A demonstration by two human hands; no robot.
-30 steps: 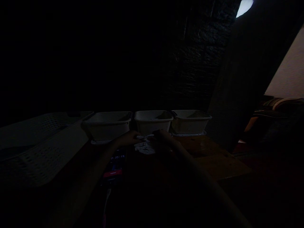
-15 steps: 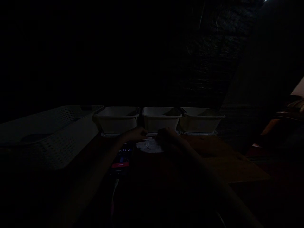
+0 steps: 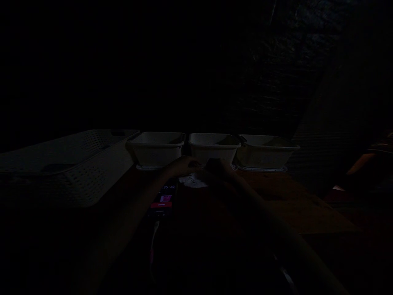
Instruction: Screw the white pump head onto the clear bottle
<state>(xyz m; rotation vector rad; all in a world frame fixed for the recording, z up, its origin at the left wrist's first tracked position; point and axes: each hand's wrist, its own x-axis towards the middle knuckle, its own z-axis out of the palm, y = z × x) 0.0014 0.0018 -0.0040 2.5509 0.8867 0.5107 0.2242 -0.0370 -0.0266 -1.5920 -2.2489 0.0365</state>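
The scene is very dark. A small white piece (image 3: 193, 181), like crumpled cloth or paper, lies on the wooden table between my hands. My left hand (image 3: 184, 164) is above its far left edge, with the fingers bent inward; whatever is in them is too dark to make out. On the other side, my right hand (image 3: 222, 170) is in deep shadow close to the white piece's right edge, its fingers hidden. A lit phone (image 3: 162, 204) showing a timer lies beneath my left forearm.
Three pale tubs, the left (image 3: 158, 153), middle (image 3: 213, 152) and right (image 3: 265, 157), stand in a row behind my hands. At left is a large perforated basket (image 3: 92, 178). A cable (image 3: 152, 246) runs from the phone. Part of a person's arm (image 3: 360, 164) shows at far right.
The view has shifted, so the tubs and phone appear slightly higher and further right. Both hands are raised a little in the picture, and less of the white piece shows beside my right hand.
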